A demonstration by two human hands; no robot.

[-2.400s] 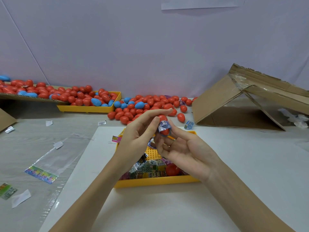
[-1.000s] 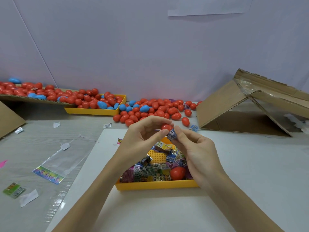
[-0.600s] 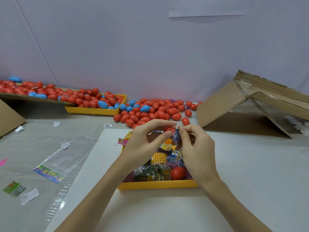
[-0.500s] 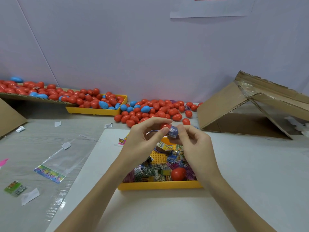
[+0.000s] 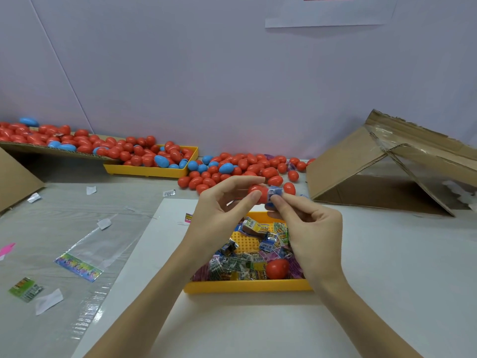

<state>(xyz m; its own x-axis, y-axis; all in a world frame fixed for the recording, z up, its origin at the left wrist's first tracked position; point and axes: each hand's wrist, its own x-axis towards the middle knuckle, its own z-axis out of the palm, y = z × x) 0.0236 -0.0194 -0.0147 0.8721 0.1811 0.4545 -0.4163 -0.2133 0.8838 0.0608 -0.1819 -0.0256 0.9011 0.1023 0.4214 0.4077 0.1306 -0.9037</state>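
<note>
Above the far edge of the near yellow tray, both hands met in the air. The left hand pinched a red plastic egg between thumb and forefinger, its other fingers curled loosely below. The right hand pinched a small blue packet with thumb and fingertips, holding it against the egg's right end. The egg's long axis lay roughly level and crosswise, pointing from one hand to the other, so the packet sat directly in line with it on the right-hand side. Whether that end of the egg was open could not be told, since the packet and fingertips covered it. By my reading, the packet was being stuffed into the shell, and the next move would be a straight push leftward along that axis while the left hand braced.

Below the hands, the tray held a heap of printed packets and one closed red egg. Farther back on the tabletop, a loose pile of red and blue eggs spread beside a second yellow tray, also full of eggs. A tipped cardboard box stood well apart to the right, and a clear plastic bag lay flat to the left.
</note>
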